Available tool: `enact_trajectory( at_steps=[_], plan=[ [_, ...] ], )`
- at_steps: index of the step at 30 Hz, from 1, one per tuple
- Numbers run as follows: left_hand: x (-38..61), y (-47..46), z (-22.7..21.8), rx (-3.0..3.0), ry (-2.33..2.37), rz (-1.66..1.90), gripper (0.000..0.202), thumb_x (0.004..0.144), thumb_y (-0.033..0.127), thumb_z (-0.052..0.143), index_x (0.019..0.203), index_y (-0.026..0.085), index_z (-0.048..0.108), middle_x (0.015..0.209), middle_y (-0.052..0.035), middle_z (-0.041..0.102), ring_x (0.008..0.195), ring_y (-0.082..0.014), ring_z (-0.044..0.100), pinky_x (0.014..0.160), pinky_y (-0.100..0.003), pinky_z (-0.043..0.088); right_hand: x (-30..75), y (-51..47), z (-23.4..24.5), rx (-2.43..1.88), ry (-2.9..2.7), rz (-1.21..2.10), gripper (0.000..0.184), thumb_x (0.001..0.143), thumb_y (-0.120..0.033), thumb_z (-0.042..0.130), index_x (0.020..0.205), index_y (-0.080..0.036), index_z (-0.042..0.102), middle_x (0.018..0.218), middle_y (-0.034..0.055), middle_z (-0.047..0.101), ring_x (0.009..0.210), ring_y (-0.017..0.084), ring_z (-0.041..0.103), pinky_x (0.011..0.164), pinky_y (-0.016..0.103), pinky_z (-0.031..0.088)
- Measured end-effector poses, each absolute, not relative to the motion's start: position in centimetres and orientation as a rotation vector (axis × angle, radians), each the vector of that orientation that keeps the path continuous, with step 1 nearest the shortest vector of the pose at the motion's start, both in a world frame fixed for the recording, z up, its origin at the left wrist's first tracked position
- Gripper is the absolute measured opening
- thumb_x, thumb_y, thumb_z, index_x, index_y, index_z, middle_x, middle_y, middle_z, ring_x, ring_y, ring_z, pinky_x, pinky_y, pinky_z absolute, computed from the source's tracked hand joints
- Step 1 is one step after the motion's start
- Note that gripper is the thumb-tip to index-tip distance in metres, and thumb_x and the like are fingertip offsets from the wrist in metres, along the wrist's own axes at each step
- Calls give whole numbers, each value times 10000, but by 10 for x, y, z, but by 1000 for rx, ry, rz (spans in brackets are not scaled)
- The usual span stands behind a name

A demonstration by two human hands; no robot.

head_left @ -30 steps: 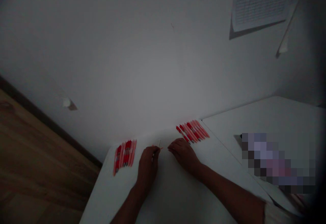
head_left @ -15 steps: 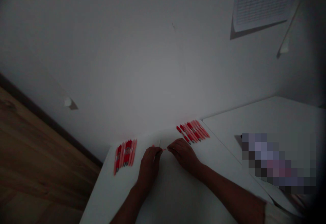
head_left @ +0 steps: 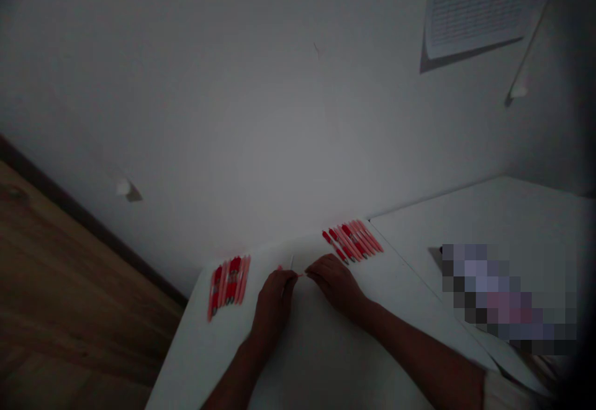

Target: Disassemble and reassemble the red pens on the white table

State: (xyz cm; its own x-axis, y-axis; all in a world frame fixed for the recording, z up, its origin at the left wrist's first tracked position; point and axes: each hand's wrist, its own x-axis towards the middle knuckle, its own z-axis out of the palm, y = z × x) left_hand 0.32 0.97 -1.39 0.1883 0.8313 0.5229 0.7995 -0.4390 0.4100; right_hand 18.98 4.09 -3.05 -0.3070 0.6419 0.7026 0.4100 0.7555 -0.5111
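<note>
Pinkish stick (head_left: 300, 274), perhaps plastic, between left hand (head_left: 272, 307) and right hand (head_left: 336, 286)

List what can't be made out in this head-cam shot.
Head view only:
Thin pink-red piece between the hands: too small and dim to identify; the left hand's fingers hide one end.
Rows of red and pink pens: too small to read any markings.
White side table: a pixelated blur hides its right part.
Right sleeve: cut off by the bottom edge.
</note>
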Motion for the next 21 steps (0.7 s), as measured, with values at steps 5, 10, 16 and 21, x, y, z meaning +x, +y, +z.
enact_trajectory(
  at_steps=[5,10,16,21],
  plan=[
    [2,9,-13,2404,1634,1099,134,912,252,479,938,231,608,912,-33,662,939,-201,635,896,-409,499,191,40,-29,-812,-1959,281,141,923,-221,530,955,-189,664,886,54,675,876,190,562,802,327,467],
    [3,8,-12,2396,1611,1041,128,899,286,515,939,233,624,917,-23,677,861,-178,649,849,-368,524,190,39,-30,-840,-1992,242,136,909,-217,553,930,-192,685,877,56,677,872,185,567,784,311,472],
    [5,7,-12,2389,1579,1008,193,896,316,520,1016,238,649,940,-29,709,836,-178,672,796,-335,548,187,39,-32,-821,-1985,270,99,880,-213,595,928,-191,679,856,56,701,855,179,609,804,312,486],
    [6,5,-7,2401,1502,991,203,902,302,498,961,253,686,934,-34,720,851,-183,678,783,-321,551,186,39,-35,-830,-1979,345,94,870,-209,602,935,-197,668,876,49,708,842,176,635,860,326,480]
  ],
)
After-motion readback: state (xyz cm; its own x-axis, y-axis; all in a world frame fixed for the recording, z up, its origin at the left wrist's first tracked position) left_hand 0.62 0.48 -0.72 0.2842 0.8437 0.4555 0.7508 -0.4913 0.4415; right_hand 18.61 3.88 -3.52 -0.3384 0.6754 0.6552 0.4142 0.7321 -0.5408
